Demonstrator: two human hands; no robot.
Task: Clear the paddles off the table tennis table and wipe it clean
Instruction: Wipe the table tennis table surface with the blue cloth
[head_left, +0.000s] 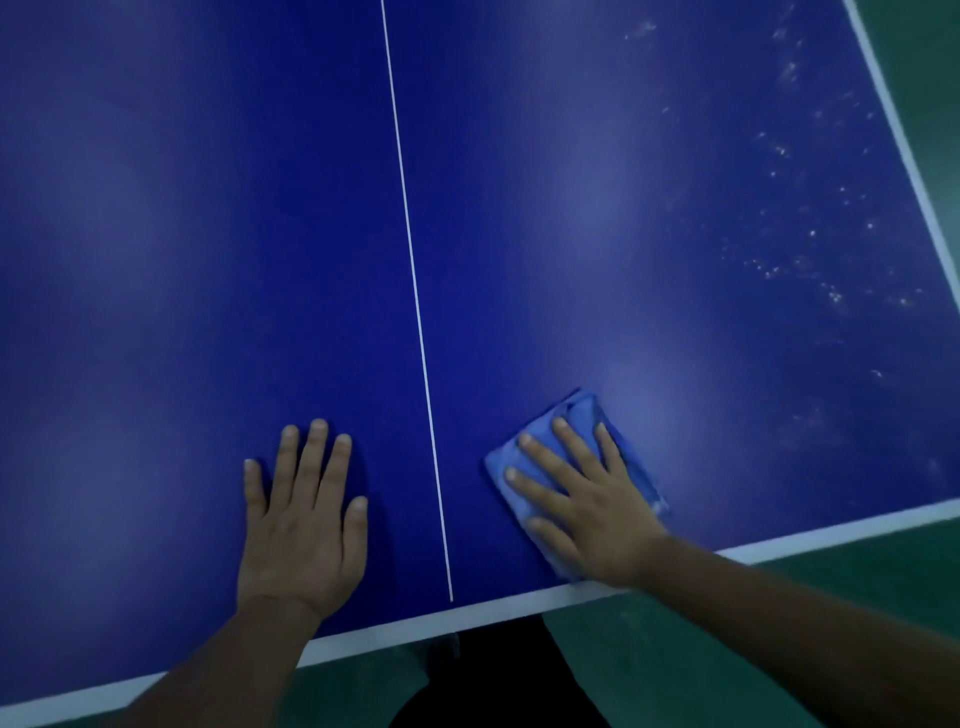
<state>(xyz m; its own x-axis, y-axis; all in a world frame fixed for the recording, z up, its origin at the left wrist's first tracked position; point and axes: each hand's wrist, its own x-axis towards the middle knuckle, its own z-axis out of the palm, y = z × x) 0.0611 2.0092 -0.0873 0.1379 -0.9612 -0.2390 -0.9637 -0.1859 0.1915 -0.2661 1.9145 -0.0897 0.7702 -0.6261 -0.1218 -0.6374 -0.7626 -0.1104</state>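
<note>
At 6 o'clock, near the table's white edge, 2 hands are lying flat. At 7 o'clock, the left hand is resting on bare blue surface, fingers straight and spread. At 5 o'clock, the right hand is pressing a folded blue cloth down with straight fingers. Toward 2 o'clock, pale specks are dotting the surface.

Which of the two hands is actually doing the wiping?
The right hand: it presses flat on the blue cloth. The left hand rests bare on the table.
</note>
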